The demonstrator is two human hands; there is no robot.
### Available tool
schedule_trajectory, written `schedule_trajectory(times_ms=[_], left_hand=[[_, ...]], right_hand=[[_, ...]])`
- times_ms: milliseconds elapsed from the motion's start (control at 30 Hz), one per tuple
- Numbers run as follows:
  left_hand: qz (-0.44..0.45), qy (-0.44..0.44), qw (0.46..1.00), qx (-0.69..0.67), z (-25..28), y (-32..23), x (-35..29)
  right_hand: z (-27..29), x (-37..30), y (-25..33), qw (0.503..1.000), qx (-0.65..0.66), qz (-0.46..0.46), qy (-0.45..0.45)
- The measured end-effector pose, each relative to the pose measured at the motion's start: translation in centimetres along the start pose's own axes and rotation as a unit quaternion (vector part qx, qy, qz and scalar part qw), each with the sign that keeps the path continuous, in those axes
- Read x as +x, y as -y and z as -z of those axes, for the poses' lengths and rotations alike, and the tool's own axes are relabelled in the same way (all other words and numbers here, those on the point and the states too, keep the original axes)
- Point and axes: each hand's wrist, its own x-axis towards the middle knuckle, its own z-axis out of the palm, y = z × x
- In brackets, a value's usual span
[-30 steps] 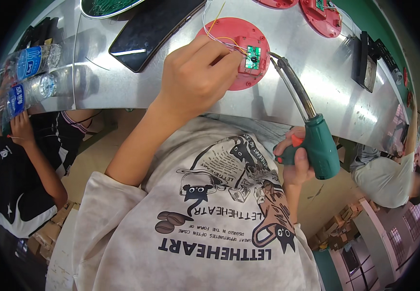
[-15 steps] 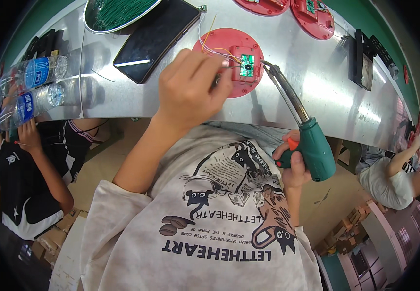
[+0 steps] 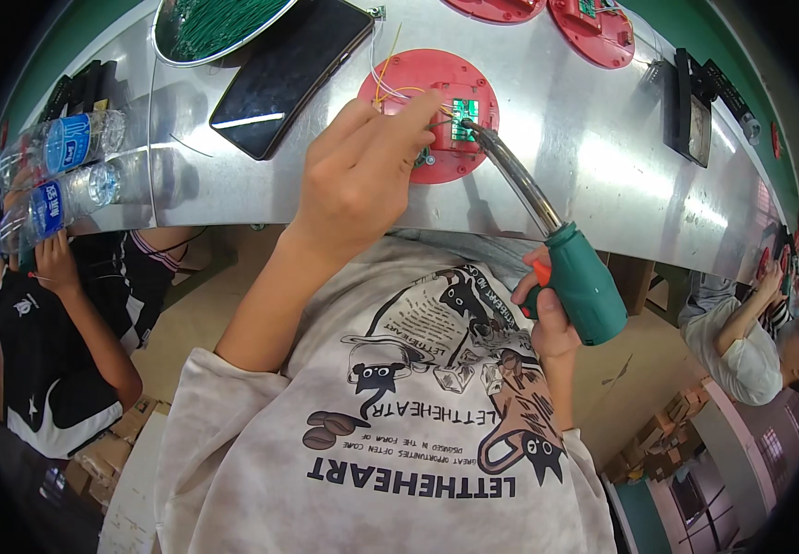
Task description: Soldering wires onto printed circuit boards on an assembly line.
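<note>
While two clear bottles with blue labels (image 3: 72, 143) stand near the left end of the metal surface (image 3: 584, 166), a bowl (image 3: 219, 59) filled with thin green wires (image 3: 210, 23) sits by its far edge, and just right of that a black phone (image 3: 293, 78) lies slantwise, running from near the far edge toward the middle. Next is the left hand (image 3: 353, 180), reaching over the near edge, its fingers pinched close together on thin wires (image 3: 409, 90); which strands they grip cannot be told. Those white and yellow strands loop across a round red disc (image 3: 432, 74), which lies flat between the middle of the surface and its far edge, carrying a green circuit board (image 3: 462, 109). Over the board slants the dark tip of a green soldering gun (image 3: 587, 284); whether it touches is too small to tell. The right hand (image 3: 552, 319), just off the near edge, has its fingers wrapped around the gun's grip. Two more red discs (image 3: 593, 37) lie along the far edge, and a black stand (image 3: 689, 111) sits toward the right end.
</note>
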Motion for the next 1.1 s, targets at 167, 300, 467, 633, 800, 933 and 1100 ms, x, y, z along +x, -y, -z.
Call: schedule_trajectory(times_ms=[167,300,467,633,800,933,1100], left_hand=[[-0.023,-0.007,1.0,0.008,-0.6,0.7,-0.2],[-0.048,-0.006,0.998,0.027,-1.2,1.0,-0.2],[-0.052,-0.009,0.998,0.025,-1.3,1.1,-0.2],[-0.053,-0.011,0.998,0.024,-1.3,1.2,-0.4],[-0.061,-0.015,0.998,0.018,-1.4,1.5,-0.3],[-0.062,-0.015,0.998,0.024,-1.4,1.4,-0.4],[-0.066,-0.019,0.997,0.026,-1.5,1.4,-0.5]], right_hand=[[0.1,-0.2,-0.3,0.999,0.031,0.006,-0.008],[0.1,-0.1,-0.2,0.999,0.031,-0.005,-0.014],[0.4,-0.1,-0.4,1.0,-0.007,0.015,0.01],[-0.2,-0.2,0.9,0.998,-0.039,-0.036,0.017],[-0.5,-0.5,0.7,0.999,-0.002,-0.048,-0.013],[-0.5,-0.7,0.5,0.999,0.004,-0.044,-0.017],[-0.4,-0.5,0.6,0.999,0.012,-0.045,-0.015]])
